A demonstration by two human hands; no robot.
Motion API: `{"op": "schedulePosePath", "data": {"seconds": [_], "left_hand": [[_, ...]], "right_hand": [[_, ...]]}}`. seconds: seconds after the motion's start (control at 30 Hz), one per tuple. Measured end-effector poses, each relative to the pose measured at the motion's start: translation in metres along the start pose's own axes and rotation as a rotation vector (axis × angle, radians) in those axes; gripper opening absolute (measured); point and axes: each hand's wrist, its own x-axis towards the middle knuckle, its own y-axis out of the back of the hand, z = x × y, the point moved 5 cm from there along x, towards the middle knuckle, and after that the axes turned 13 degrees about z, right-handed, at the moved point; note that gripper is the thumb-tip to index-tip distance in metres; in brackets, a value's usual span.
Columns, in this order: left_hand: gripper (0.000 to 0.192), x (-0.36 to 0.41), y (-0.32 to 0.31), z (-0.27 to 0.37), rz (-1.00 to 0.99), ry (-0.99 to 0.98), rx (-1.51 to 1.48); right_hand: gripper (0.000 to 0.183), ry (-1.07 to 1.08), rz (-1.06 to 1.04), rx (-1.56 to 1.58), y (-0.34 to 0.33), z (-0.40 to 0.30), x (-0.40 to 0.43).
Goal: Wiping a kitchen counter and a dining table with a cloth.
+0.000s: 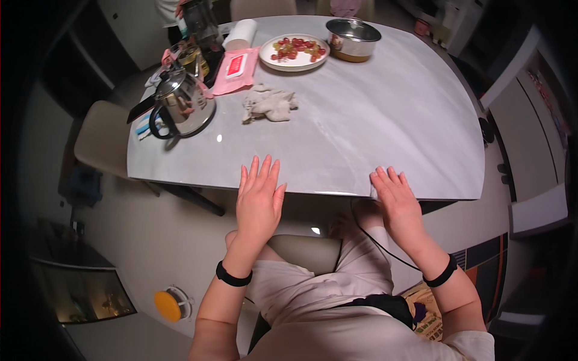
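Note:
My left hand [259,198] lies palm down over the front edge of the grey marbled table [361,131], fingers a little apart. Farther right, my right hand [396,198] is over the same edge, with a small pale thing partly hidden under its fingers; I cannot tell whether it is gripped. Beyond my left hand lies a crumpled beige cloth [269,104]. Behind the cloth are a pink pack of wipes [235,70], a paper towel roll [240,34] and a white plate [294,67] of grapes. A lidded metal pot [353,39] stands beside the plate.
A steel kettle [183,104] with a black handle stands at the table's left, by a blue and white cloth [145,126]. Chairs [106,140] surround the table. At the far left corner, a person [169,12] stands. A black cable [388,252] hangs by my right arm.

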Motion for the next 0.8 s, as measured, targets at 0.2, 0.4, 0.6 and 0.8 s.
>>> {"op": "schedulePosePath", "data": {"seconds": [0.2,0.4,0.6,0.8], "left_hand": [[0.046,0.013,-0.02,0.033,-0.055,-0.075,-0.073],[0.048,0.025,-0.029,0.047,-0.089,-0.111,-0.088],[0.05,0.042,-0.043,0.06,-0.101,-0.15,-0.094],[0.05,0.053,-0.069,0.079,-0.123,-0.176,-0.113]], "right_hand": [[0.054,-0.126,-0.03,-0.041,0.032,0.061,-0.028],[0.05,-0.307,-0.072,-0.03,0.054,0.111,-0.048],[0.048,-0.368,0.011,-0.147,0.051,0.135,-0.047],[0.056,-0.368,0.047,-0.221,0.02,0.121,-0.015]]}}
